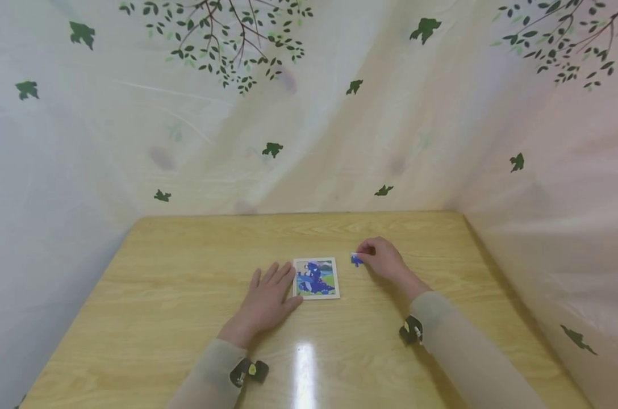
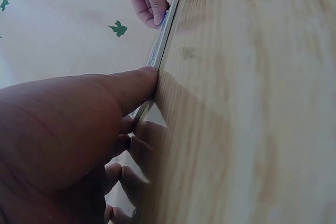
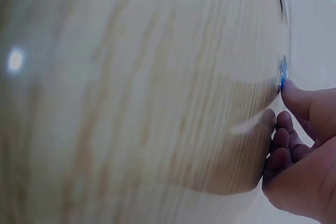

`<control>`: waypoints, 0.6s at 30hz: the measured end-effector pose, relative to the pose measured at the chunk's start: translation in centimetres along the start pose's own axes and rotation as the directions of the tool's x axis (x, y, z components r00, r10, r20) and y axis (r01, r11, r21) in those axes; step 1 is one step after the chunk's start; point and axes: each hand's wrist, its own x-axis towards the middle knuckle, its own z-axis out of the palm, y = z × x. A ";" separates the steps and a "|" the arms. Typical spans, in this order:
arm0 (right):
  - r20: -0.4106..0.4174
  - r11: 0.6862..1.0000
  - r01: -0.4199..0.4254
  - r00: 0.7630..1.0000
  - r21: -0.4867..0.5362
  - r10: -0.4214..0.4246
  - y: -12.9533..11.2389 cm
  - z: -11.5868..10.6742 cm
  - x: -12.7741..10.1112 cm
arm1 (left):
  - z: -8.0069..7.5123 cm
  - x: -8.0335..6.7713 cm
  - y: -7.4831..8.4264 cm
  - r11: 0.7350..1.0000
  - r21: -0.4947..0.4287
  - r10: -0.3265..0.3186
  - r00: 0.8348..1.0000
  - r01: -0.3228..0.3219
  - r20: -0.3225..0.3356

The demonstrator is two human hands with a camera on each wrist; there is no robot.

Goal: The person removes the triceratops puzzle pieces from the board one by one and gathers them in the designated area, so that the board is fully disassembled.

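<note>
A square jigsaw puzzle point(image 1: 316, 278) with a pale frame lies on the table, picturing a blue-purple dinosaur on a green and blue scene. A beige patch shows near its upper left corner. My left hand point(image 1: 270, 296) lies against the puzzle's left side, fingers extended, the thumb at the near left corner; the left wrist view has that thumb touching the frame's edge point(image 2: 167, 38). To the right of the puzzle, my right hand point(image 1: 385, 260) pinches a small blue and white puzzle piece point(image 1: 355, 259) between thumb and fingers, low over or on the tabletop; contact cannot be told.
The wooden table point(image 1: 186, 250) has a glossy top with a bright light reflection near the front. Pale cloth with printed leaves and branches point(image 1: 309, 142) hangs along its back and sides. Each sleeve carries a small dark wrist camera point(image 1: 410, 330).
</note>
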 end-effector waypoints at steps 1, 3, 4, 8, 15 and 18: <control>0.002 1.000 0.004 1.000 -0.005 -0.004 0.0 0.0 0.0 | 0.0 0.0 0.0 1.000 0.004 -0.001 1.000 0.001 0.001; 0.003 1.000 0.000 1.000 -0.015 0.000 0.1 0.0 0.0 | 0.0 0.0 0.0 1.000 0.005 0.002 1.000 -0.002 -0.003; 0.005 1.000 0.000 1.000 -0.019 0.000 0.2 0.0 0.1 | 0.0 0.0 0.1 1.000 0.011 0.001 1.000 -0.001 -0.002; 0.012 0.999 0.001 1.000 -0.038 -0.001 0.4 0.1 0.1 | -0.1 0.0 0.2 1.000 0.008 0.001 1.000 -0.001 -0.003; 0.020 0.998 0.019 1.000 -0.053 -0.018 0.4 0.0 0.2 | -0.2 -0.1 0.4 1.000 0.004 -0.004 1.000 0.004 -0.001; 0.014 0.999 0.017 1.000 -0.031 -0.017 0.5 0.0 0.1 | -0.2 -0.2 0.4 1.000 0.004 -0.008 1.000 0.008 -0.002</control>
